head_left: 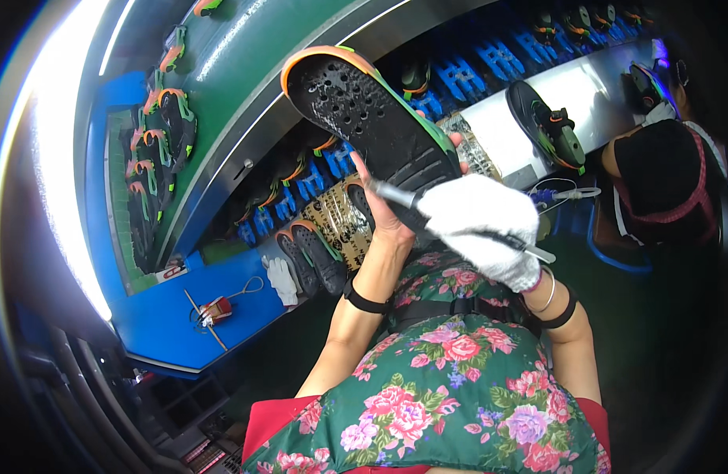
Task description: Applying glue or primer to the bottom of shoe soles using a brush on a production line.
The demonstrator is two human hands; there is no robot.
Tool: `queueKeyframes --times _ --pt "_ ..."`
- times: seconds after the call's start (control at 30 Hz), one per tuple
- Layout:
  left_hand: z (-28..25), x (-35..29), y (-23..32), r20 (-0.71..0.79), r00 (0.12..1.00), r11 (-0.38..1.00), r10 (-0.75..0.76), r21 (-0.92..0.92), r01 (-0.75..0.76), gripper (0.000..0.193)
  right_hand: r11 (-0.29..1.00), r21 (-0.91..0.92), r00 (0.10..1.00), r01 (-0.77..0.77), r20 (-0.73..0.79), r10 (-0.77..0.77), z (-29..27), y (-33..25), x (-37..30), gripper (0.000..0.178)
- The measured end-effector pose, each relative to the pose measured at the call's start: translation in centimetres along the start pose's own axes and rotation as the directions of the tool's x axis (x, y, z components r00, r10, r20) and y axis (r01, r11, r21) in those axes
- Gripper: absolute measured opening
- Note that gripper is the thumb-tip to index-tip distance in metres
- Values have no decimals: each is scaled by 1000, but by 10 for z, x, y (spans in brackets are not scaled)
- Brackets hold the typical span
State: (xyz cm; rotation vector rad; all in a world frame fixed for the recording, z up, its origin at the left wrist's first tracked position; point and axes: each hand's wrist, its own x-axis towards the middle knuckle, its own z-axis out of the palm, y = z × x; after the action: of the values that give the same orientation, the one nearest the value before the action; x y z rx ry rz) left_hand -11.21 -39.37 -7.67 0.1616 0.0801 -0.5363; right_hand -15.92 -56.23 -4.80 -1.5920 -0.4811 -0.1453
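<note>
Black perforated, orange-green-rimmed sole (380, 130) held by bare left hand (389, 217), slim pale-tipped tool (397, 194) by white-gloved right hand (481, 220); toolwork presumably underway, steadiness required.

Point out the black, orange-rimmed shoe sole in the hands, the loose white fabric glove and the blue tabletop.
Black shoe sole (369, 126): head view, central surface.
Loose white fabric glove (282, 282): head view, its middle.
Blue tabletop (160, 322): head view, bare surface.

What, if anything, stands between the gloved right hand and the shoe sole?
Nothing visible blocks the gloved right hand from the shoe sole. Only the brush-like tool in that hand extends ahead, its blurred tip overlapping the bare left hand in this view.
</note>
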Motion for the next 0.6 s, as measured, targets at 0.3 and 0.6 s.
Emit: queueKeyframes --times 0.3,0.6 --pt "-3 6 2 -32 997 994 73 80 -71 103 999 48 999 5 43 -7 -3 -10 -1 22" --pt "1 6 -1 0 993 993 121 -15 -121 102 984 131 991 120 40 -127 -9 -7 -3 19"
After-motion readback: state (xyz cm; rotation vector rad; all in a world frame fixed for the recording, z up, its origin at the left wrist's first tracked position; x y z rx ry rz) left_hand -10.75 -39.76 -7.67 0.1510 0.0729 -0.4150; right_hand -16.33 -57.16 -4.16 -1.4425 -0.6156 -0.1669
